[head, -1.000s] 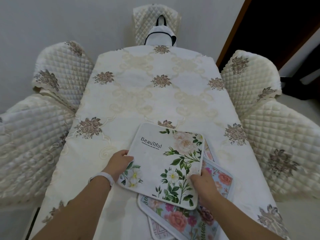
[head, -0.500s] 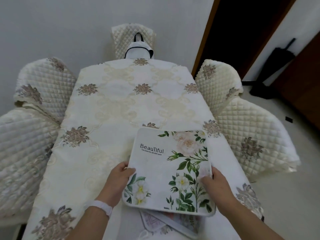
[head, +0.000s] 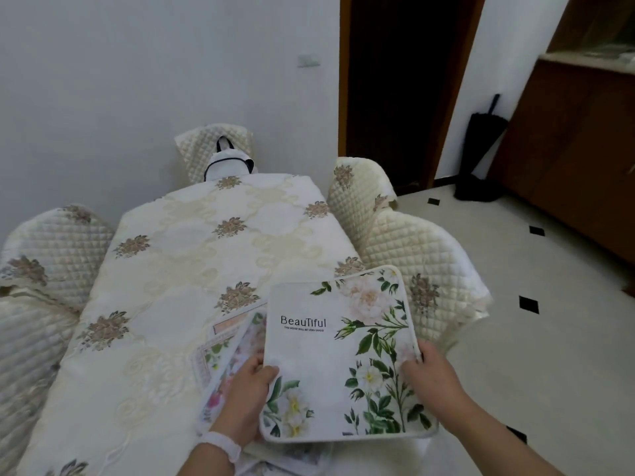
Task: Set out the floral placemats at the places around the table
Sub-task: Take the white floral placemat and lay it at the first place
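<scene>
Gripping the near-left edge of the white placemat (head: 338, 359), the left hand (head: 245, 398) has its thumb on top of the mat and its fingers hidden underneath. A white wristband (head: 220, 444) sits on that wrist. Right hand (head: 429, 376) clasps the mat's right edge, thumb on the printed face, fingers under it. Both hands closed on the same mat.

Mat held between the two hands, face up, tilted slightly, its far-right corner over the tabletop's right edge. Print: "Beautiful" in black at upper left, white and pale-pink flowers with green leaves along the right side and near corner. Whether the mat touches the cloth below cannot be told.

Just left of the left hand and partly under the held mat: remaining placemats (head: 226, 352), fanned in a loose stack, pink and green floral prints showing. They lie on the tabletop (head: 165, 286), which is covered with a cream cloth embroidered with brown flower motifs.

Beyond the hands, quilted cream chair covers ring the tabletop: two chairs to the right (head: 409, 249), two to the left (head: 51, 242), one at the far end (head: 213, 142) with a white black-trimmed bag (head: 228, 163) on it.

Farther right of the right hand: pale tiled floor (head: 515, 304) with small black diamonds, a dark doorway (head: 402, 80), a brown wooden cabinet (head: 584, 149).
</scene>
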{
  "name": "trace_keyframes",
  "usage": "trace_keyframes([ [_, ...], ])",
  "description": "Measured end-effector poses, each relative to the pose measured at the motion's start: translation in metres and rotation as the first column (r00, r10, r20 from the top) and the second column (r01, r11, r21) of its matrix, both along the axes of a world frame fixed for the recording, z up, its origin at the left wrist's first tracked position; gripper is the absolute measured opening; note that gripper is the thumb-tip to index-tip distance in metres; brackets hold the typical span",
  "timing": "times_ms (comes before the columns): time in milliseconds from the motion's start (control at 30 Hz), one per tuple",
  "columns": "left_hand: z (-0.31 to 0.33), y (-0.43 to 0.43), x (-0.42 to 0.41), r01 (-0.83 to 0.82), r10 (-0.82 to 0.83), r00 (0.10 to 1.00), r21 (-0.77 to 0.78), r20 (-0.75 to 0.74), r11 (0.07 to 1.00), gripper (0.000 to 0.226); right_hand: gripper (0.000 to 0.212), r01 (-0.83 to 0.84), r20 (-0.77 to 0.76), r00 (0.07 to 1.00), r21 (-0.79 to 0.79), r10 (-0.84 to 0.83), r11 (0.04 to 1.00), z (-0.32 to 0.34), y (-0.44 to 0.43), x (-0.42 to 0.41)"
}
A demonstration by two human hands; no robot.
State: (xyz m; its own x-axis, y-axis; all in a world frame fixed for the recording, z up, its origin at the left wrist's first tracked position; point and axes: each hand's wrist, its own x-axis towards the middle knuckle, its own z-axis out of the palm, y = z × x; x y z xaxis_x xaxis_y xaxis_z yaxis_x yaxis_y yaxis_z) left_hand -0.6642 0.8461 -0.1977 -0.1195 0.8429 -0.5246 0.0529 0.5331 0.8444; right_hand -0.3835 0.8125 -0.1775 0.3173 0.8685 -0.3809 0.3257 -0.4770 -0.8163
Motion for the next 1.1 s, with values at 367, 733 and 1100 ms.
trace_keyframes([
  [367, 0.029, -0.009, 0.238, 0.130, -0.120, 0.990, 0.150, -0.078, 0.980, 0.014, 0.025, 0.194, -0.053, 0.980, 0.087, -0.190, 0.977, 0.018, -0.056, 0.235],
  [733, 0.053, 0.003, 0.385, 0.262, -0.269, 0.963, 0.186, 0.011, 0.947, 0.014, 0.020, 0.390, -0.105, 0.920, 0.153, -0.377, 0.908, 0.033, -0.087, 0.361],
  [1100, 0.018, 0.118, 0.535, 0.371, -0.392, 0.908, 0.152, 0.149, 0.916, 0.009, 0.025, 0.550, -0.090, 0.834, 0.091, -0.544, 0.830, 0.031, -0.017, 0.485],
])
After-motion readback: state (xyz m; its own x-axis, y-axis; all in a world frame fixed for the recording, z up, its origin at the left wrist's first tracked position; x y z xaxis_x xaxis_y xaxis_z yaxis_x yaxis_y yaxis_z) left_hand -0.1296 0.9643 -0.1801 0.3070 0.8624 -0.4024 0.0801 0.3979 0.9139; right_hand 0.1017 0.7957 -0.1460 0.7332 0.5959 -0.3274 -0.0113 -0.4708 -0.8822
